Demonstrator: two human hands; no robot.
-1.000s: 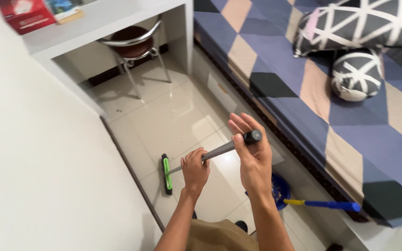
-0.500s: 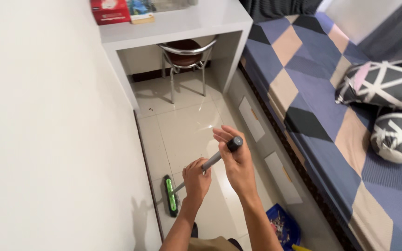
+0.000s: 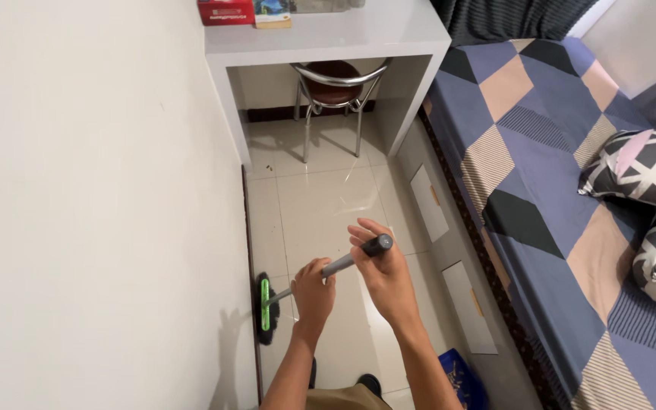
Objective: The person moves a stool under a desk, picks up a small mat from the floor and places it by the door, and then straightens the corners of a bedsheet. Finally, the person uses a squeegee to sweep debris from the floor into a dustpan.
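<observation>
Left hand (image 3: pixel 313 292): wrapped around the grey shaft.
Right hand (image 3: pixel 383 269): closed on the broom handle (image 3: pixel 347 260) top.
Broom head (image 3: pixel 265 307): on the floor, against the wall base.
Risk: bristles could jam against the skirting, scattering dust toward the blue dustpan (image 3: pixel 461 380).

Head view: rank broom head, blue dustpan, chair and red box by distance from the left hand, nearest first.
From the left hand:
1. Broom head, just left, by the wall.
2. Blue dustpan, lower right, by the bed.
3. Chair, ahead, under the desk.
4. Red box, on the desk, farthest.
</observation>
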